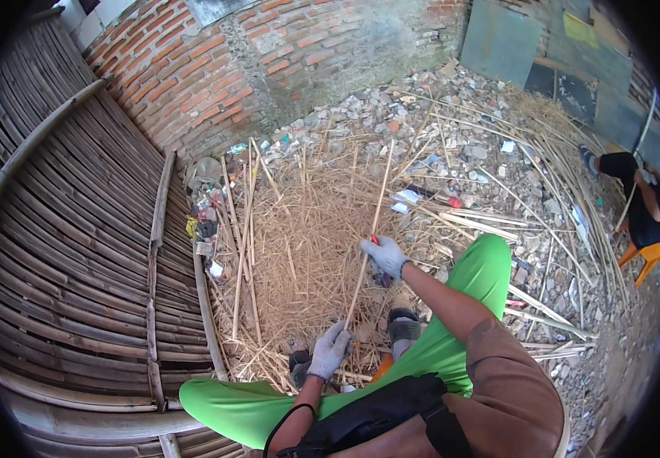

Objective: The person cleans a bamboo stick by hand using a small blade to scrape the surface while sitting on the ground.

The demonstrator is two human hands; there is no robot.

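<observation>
Heap: a loose, flat mound of straw-coloured shavings, landmark for all places below.
Strip in hand: one long, thin, pale bamboo-like strip, slanting over the right part of the heap; lower end at the heap's near edge, upper end toward its far right.
Left hand: white-gloved left hand, at the near edge of the heap; fingers curled in, thumb and fingers pinching the strip close to its lower end.
Right hand: white-gloved right hand, at the right edge of the heap; fingers closed round a small red object, held against the strip about midway along. Object mostly covered by the glove; its kind hard to tell.
Sitter: bright green trousers, knees spread on the near side of the heap; dark open shoe just off its near right edge.
Left of heap: large panel of weathered brown bamboo slats.
Beyond heap: red-orange brick wall, partly smeared grey.
Right of heap: grey stony rubble, pale loose strips strewn over it, a crumpled white scrap nearest.
Far right of heap: another person in dark clothing, partly cut off, by an orange plastic stool.
</observation>
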